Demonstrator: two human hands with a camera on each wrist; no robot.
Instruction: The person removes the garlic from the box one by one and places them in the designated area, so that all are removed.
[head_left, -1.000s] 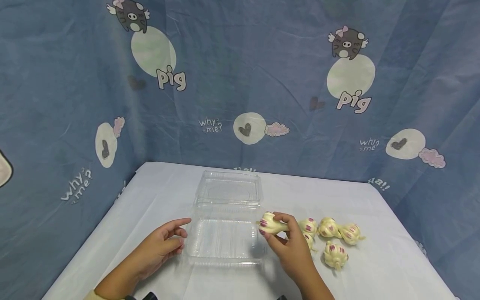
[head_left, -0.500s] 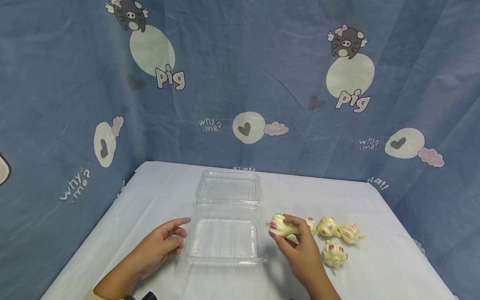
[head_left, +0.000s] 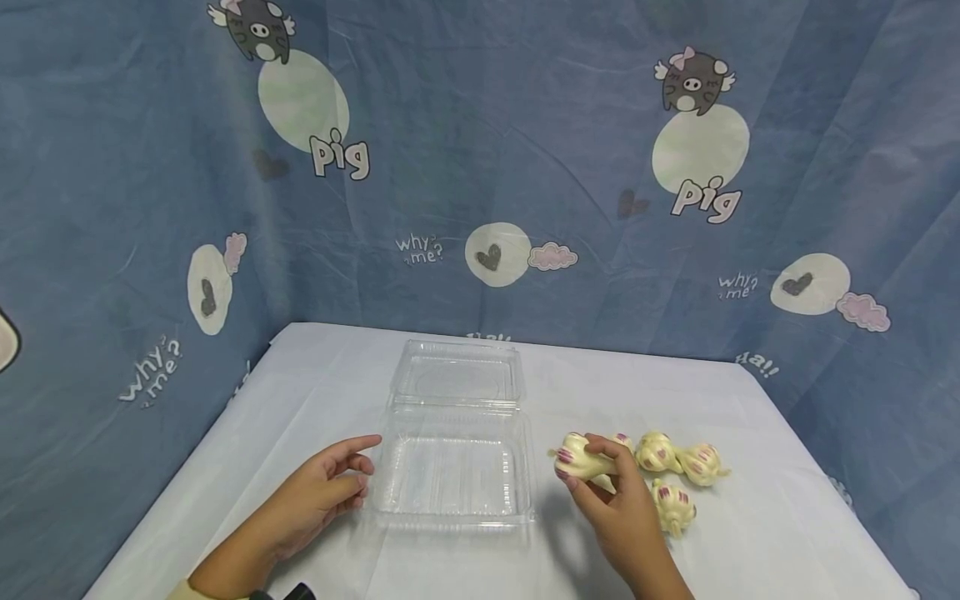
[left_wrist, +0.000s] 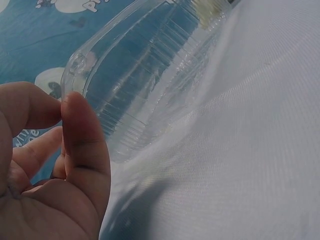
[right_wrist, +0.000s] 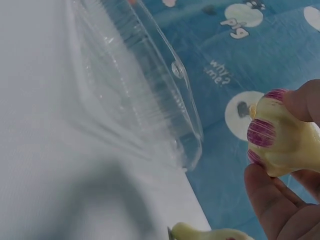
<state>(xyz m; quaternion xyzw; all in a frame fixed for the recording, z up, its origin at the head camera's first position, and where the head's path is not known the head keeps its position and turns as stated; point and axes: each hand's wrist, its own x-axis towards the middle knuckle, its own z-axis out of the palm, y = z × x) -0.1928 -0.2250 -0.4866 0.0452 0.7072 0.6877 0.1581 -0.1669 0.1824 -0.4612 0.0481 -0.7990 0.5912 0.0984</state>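
Note:
My right hand (head_left: 622, 508) pinches a garlic bulb (head_left: 576, 457), cream with purple patches, by its stem end, right of an open clear plastic clamshell box (head_left: 453, 521). The right wrist view shows this garlic bulb (right_wrist: 272, 135) between thumb and fingers, above the table. My left hand (head_left: 326, 496) stays at the box's left side, index fingertip right at the rim, the other fingers loosely curled. In the left wrist view, thumb and fingers (left_wrist: 82, 145) overlap the box's rim (left_wrist: 67, 75). The box's tray holds nothing, and its lid (head_left: 457, 379) lies folded back behind it.
More garlic bulbs lie on the right of the white-covered table (head_left: 780, 533): two touching at the back (head_left: 657, 452), one nearer the front (head_left: 675, 507), and others partly hidden behind my right hand. A blue curtain (head_left: 420, 192) with printed pigs encloses the table's back and sides.
My right hand has moved right with the garlic bulb, from the box's right edge toward the other bulbs. The left hand and the box have stayed put.

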